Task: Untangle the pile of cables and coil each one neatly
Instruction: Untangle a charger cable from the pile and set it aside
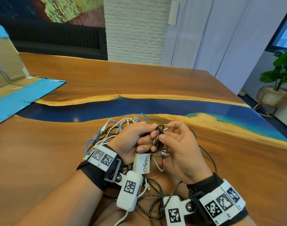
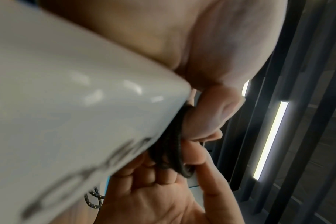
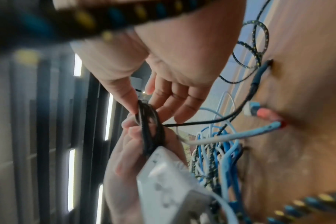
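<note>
A small coil of thin black cable [image 1: 159, 130] is held up over the table between both hands. My left hand [image 1: 146, 142] grips the coil with curled fingers. My right hand [image 1: 166, 131] pinches the same coil between thumb and forefinger, its other fingers loosely spread. In the right wrist view the black coil [image 3: 152, 128] sits between the right thumb and the left fingers. A white adapter [image 1: 142, 163] hangs just under the left hand; the same white adapter [image 2: 67, 106] fills the left wrist view, with the black coil [image 2: 175, 151] beside it. The tangled pile [image 1: 116, 128] of white, blue and black cables lies behind the left hand.
A braided black cable with yellow flecks [image 1: 206, 154] loops around my right hand and lies between the wrists. A red-tipped connector [image 1: 164, 160] hangs below the hands. An open cardboard box with blue tape [image 1: 17, 88] sits far left. The wood and blue resin table [image 1: 139, 82] stretches ahead.
</note>
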Motion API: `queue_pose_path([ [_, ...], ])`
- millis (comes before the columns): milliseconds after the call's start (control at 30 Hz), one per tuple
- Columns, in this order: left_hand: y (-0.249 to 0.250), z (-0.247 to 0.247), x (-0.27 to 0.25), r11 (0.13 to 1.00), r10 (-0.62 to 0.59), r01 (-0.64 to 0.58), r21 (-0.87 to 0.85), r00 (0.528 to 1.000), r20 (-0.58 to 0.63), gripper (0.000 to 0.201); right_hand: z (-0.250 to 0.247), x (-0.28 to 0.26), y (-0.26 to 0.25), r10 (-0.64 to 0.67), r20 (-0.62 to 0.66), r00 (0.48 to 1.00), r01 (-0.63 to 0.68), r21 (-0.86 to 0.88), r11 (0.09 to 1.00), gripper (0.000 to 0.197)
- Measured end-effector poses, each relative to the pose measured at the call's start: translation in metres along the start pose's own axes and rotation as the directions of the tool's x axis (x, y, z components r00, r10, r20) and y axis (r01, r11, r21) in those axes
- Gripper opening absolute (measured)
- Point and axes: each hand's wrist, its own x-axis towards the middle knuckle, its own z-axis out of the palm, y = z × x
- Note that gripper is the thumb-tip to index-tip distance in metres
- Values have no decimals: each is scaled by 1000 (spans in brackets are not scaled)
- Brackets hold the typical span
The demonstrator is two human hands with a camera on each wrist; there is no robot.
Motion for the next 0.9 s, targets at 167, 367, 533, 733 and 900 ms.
queue_pose_path([
  [167, -4, 14, 0, 993, 61, -53, 103, 995, -83, 36, -5, -1, -5, 104, 152, 983, -118, 84, 989, 58],
  [367, -2, 8, 1, 967, 127, -105, 234, 988, -84, 37, -18, 3, -12, -64, -89, 994, 29, -347, 937, 40],
  [533, -1, 8, 1, 945, 182, -142, 295, 977, -113, 38, -23, 4, -16, -62, -120, 991, 23, -303, 953, 19],
  [733, 0, 9, 1, 936, 226, -166, 312, 960, -168, 39, -22, 0, -31, 139, 50, 989, -146, 193, 970, 27],
  [900, -1, 8, 2, 931, 235, -161, 328, 952, -197, 37, -29, 2, -33, 129, 35, 991, -132, 135, 982, 30],
])
